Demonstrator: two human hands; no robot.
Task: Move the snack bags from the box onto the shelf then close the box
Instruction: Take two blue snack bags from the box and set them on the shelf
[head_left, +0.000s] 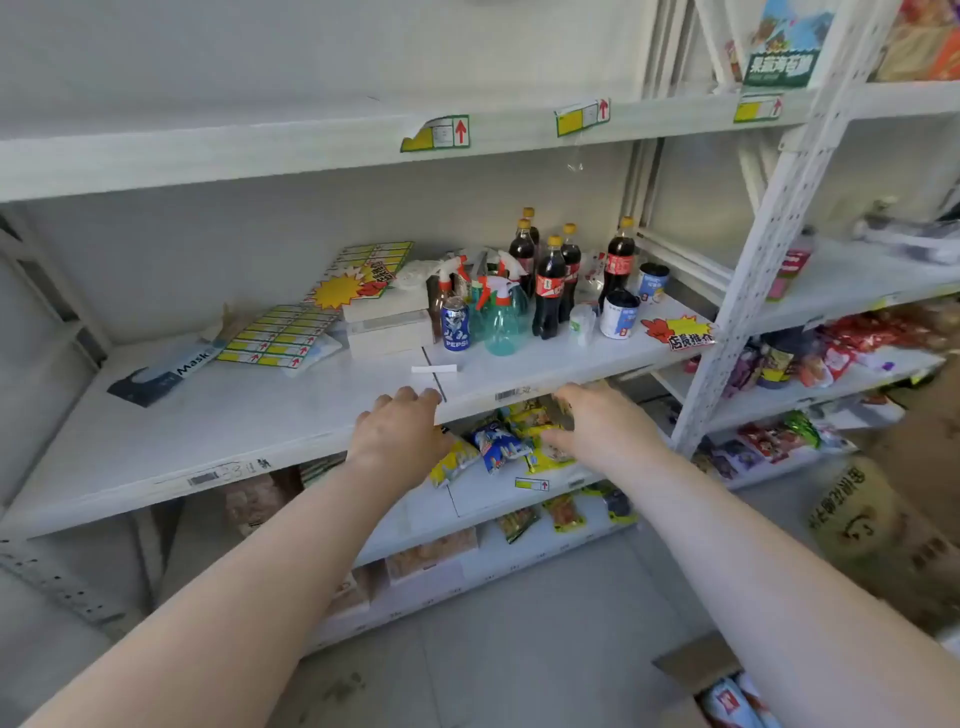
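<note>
Several snack bags lie on the white lower shelf (498, 493), under the edge of the middle shelf: a yellow bag (457, 461), a blue bag (500, 442) and more yellow bags (537, 422). My left hand (400, 434) reaches in from the left with its fingers curled, and the yellow bag sticks out from under its thumb side. My right hand (597, 423) flanks the pile on the right, thumb and fingers round the yellow bags. The cardboard box (698, 667) stands open at the bottom right with a blue and white bag (732, 701) inside.
The middle shelf (234, 415) carries cola bottles (550, 291), spray bottles, a Pepsi can (455, 325), white boxes, label sheets and a mask box (161, 376). More snacks fill the lower racks and the right-hand shelving (852, 353). A sack (857, 514) lies on the floor at right.
</note>
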